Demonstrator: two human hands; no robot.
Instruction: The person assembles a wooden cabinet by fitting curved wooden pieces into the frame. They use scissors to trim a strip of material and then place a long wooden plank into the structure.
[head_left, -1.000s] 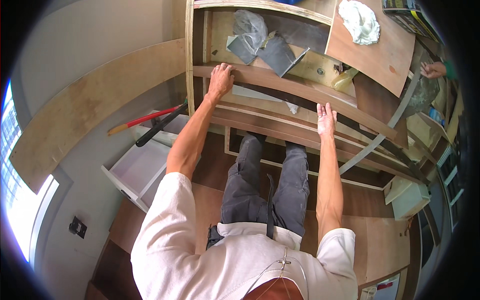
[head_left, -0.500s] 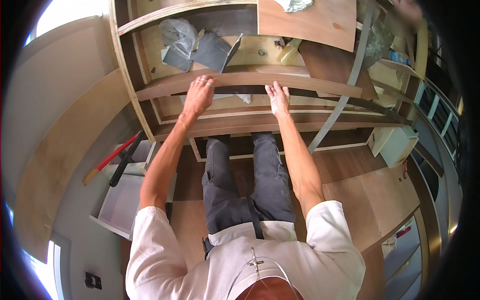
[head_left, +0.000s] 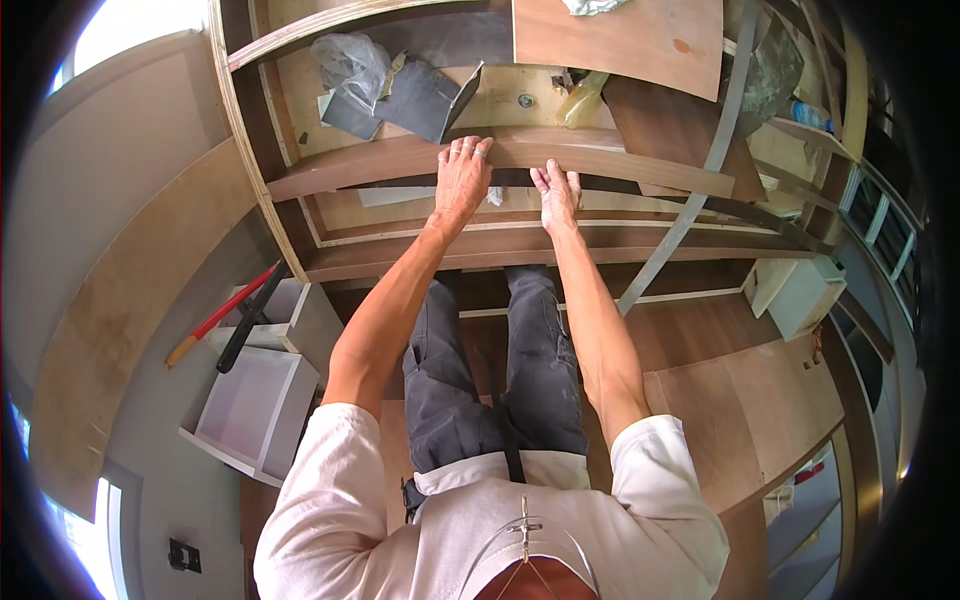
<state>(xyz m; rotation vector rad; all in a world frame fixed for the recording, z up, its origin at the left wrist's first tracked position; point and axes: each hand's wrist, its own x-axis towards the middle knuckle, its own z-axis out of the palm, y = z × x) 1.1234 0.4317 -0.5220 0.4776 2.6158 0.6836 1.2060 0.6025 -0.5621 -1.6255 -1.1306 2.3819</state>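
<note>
A long brown wooden strip [head_left: 370, 165] runs across the open wooden cabinet frame [head_left: 228, 110]. My left hand [head_left: 463, 182] is closed over the strip near its middle, with the fingers bent across the upper edge and rings showing on them. A little to the right, my right hand [head_left: 558, 197] meets the strip from below. Its fingers point upward and stand apart against the front face, holding nothing I can make out. Farther right, the strip's end crosses a long grey flat bar [head_left: 665, 245] that slants through the frame.
Clear plastic [head_left: 350, 68] and dark grey sheets [head_left: 420, 100] lie inside the cabinet. A wooden panel [head_left: 620, 45] covers its upper right. At left are a red-and-black long-handled tool [head_left: 225, 312] and a white drawer [head_left: 250, 410]. A pale box [head_left: 805, 300] stands at right.
My left hand has slid right along the wooden strip, closer to my right hand. The right hand has stayed nearly in place, and the view has shifted slightly.
</note>
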